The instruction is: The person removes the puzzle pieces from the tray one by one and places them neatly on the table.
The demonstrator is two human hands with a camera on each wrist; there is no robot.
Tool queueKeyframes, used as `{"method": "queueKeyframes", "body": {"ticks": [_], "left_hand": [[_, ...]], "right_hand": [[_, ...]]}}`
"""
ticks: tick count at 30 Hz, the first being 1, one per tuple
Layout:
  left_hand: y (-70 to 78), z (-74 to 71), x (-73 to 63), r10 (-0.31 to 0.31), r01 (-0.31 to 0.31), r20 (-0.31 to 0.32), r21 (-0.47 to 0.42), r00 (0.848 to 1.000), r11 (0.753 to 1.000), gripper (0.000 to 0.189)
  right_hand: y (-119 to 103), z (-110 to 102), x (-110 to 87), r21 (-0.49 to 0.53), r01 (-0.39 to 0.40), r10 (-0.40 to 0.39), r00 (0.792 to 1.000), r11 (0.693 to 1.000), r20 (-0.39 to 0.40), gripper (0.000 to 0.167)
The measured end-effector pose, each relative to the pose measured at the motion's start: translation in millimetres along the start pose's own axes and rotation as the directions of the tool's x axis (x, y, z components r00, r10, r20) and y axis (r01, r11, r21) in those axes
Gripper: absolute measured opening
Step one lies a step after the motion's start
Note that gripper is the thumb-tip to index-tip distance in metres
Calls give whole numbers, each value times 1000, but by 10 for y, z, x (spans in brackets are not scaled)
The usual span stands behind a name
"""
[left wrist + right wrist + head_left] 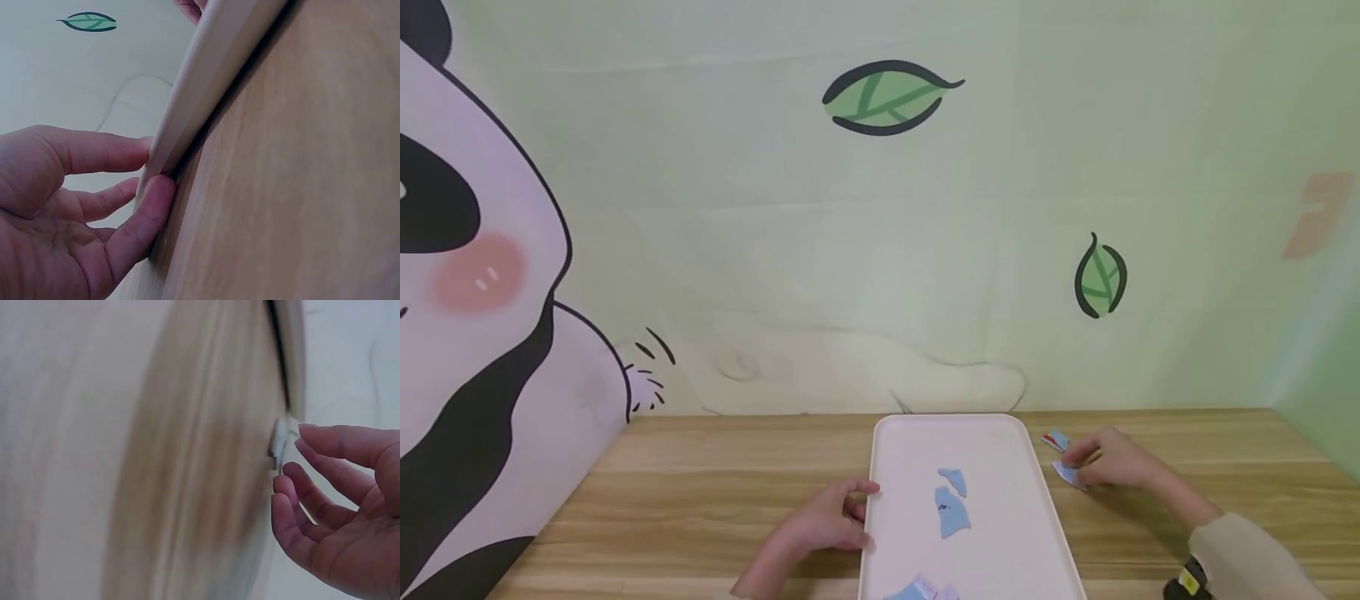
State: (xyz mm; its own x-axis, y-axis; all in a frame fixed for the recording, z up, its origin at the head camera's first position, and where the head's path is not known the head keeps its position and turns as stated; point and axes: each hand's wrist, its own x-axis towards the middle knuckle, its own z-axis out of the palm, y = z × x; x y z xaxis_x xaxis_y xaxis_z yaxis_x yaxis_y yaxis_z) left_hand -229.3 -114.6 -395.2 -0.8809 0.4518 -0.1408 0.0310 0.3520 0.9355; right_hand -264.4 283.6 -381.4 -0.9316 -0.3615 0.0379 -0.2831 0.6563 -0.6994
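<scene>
A white tray (992, 450) lies lengthwise on the wooden table. My left hand (831, 517) is at its left side, the thumb and a finger spread apart and touching the edge. On the tray lie a small light-blue irregular flat piece (954, 481) and a larger one (952, 515), with more pieces (913, 590) at the bottom of the view. Right of the tray, my right hand (1108, 458) reaches over a blue flat piece (1064, 473), its loosely bent fingertips right at it. Just behind lies another blue piece with red (1058, 439). The right wrist view shows fingertips (284, 503) beside a thin piece (279, 440).
The wooden table (737, 450) extends to both sides of the tray. Behind it stands a pale green wall (737, 167) with painted leaves and a panda. A black object with a yellow patch (1187, 579) is at the right sleeve (1247, 554).
</scene>
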Motion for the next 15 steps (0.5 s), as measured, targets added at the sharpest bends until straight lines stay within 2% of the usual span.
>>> {"method": "queueKeyframes", "body": {"ticks": [5, 15], "left_hand": [[15, 2, -8, -5, 5, 1, -10, 1000, 1000, 64], [8, 18, -16, -4, 4, 6, 2, 1000, 1000, 64]], "right_hand": [[-85, -45, -53, 70, -37, 37, 999, 997, 2, 32], [-256, -39, -75, 145, 3, -8, 999, 989, 35, 36]]}}
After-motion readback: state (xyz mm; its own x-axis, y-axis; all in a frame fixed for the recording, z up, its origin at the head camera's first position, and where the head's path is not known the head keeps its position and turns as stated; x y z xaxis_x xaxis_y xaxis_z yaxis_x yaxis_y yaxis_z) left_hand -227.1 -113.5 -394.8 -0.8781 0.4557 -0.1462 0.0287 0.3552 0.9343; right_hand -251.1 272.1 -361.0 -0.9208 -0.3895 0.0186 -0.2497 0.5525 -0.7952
